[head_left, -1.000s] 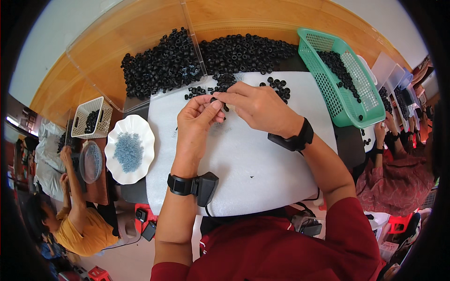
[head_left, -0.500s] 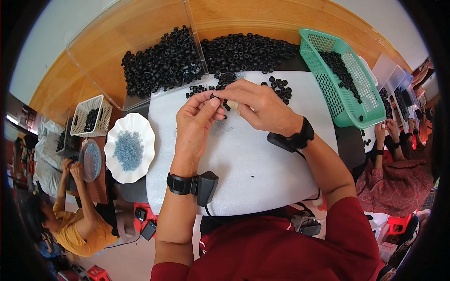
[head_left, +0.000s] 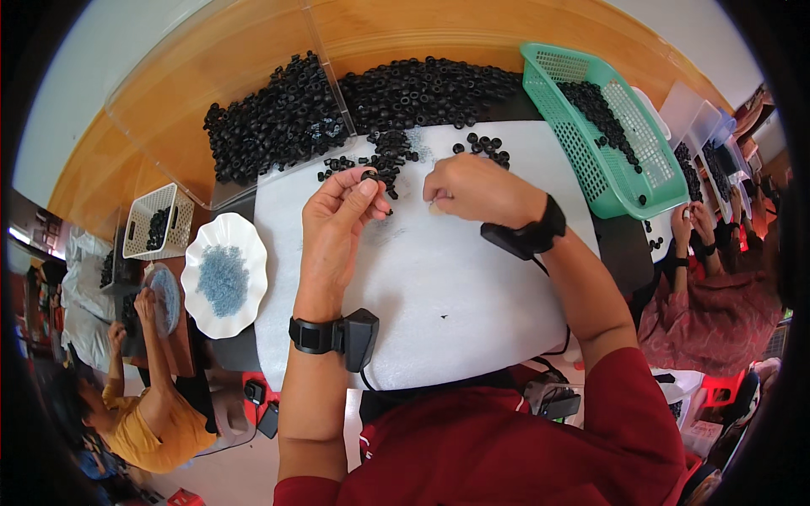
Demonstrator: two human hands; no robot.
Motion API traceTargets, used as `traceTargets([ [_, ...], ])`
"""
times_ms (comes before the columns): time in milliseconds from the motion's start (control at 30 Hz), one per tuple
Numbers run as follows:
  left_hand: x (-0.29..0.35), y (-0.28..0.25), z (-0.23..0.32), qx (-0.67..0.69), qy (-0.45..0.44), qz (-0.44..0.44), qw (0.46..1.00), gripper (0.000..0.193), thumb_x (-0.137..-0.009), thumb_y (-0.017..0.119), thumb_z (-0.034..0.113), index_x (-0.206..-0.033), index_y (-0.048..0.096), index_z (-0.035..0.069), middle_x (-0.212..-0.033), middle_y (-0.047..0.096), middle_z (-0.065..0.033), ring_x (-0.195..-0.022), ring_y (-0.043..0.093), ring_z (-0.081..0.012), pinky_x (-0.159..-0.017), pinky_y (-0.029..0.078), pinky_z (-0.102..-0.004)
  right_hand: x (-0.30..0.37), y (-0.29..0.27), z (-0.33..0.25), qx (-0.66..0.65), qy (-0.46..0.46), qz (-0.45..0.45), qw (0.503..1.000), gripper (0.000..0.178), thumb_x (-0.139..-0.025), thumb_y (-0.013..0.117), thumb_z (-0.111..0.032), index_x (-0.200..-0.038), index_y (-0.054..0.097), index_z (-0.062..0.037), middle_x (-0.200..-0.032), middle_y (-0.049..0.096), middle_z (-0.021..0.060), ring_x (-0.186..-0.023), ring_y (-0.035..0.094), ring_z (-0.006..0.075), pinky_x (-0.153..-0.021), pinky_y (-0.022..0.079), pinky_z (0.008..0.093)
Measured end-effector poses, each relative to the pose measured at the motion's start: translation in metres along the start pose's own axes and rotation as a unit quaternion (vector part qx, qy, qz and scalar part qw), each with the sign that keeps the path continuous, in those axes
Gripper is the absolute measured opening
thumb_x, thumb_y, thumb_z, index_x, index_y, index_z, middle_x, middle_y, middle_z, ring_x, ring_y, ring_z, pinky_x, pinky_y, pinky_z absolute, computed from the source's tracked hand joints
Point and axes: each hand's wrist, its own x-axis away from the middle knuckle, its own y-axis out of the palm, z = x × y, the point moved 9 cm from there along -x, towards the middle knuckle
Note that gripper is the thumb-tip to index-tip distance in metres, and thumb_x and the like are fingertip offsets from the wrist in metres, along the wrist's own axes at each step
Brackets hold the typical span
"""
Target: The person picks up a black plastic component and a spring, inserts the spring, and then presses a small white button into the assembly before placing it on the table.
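Observation:
Between the thumb and fingertip of my left hand [head_left: 331,228] is a small round black part [head_left: 369,175]. My right hand [head_left: 489,192] is closed above the white foam mat [head_left: 439,295], apart from the left. Something pale [head_left: 435,207] shows at its curled fingertips; its kind is hidden, and it could be a covering on a finger. Loose black parts [head_left: 391,152] lie just beyond my left fingers. A small group of rounder black parts [head_left: 483,145] sits beyond my right hand.
A clear bin [head_left: 154,152] and a heap of black parts [head_left: 430,93] stand at the back. On the left are a scalloped white plate [head_left: 196,291] of bluish bits and a white basket [head_left: 135,240]. A green basket [head_left: 597,198] is at right. Co-workers sit on both sides.
My hands have drawn apart: the right has moved off the black part and curled its fingers, while the left keeps hold of it. The co-worker at left has separated their hands.

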Motion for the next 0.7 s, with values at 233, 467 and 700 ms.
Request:
traceTargets([
  [233,0.003,0.005,-0.008,-0.035,-0.033,-0.013,0.999,0.019,-0.09,0.061,0.01,-0.106,0.061,0.0,-0.093,0.066,-0.0092,-0.078,0.062,-0.0137,-0.071,0.05,-0.0252,-0.003,-0.013,-0.011,-0.025,-0.029,0.044,0.998,0.02,-0.078,0.057,-0.001,-0.096,0.065,0.0009,-0.089,0.064,0.0142,-0.077,0.063,0.025,-0.068,0.05,0.0333],
  [467,0.005,0.012,-0.005,-0.067,-0.016,-0.016,0.997,0.021,-0.09,0.062,0.011,-0.108,0.061,0.001,-0.095,0.066,-0.009,-0.08,0.062,-0.0135,-0.072,0.05,-0.025,-0.007,-0.024,-0.012,-0.429,0.054,0.07,0.899,0.019,-0.093,0.054,-0.011,-0.107,0.063,-0.0012,-0.089,0.061,0.0024,-0.073,0.055,0.0068,-0.062,0.051,0.023],
  [700,0.007,0.012,0.004,-0.066,0.021,-0.016,0.997,0.022,-0.09,0.062,0.011,-0.108,0.06,0.0,-0.095,0.065,-0.0086,-0.079,0.062,-0.0136,-0.071,0.05,-0.025,-0.008,-0.019,-0.021,-0.495,0.042,0.052,0.866,0.023,-0.092,0.056,-0.011,-0.112,0.061,-0.0013,-0.091,0.064,0.0043,-0.073,0.058,0.0083,-0.064,0.051,0.0238],
])
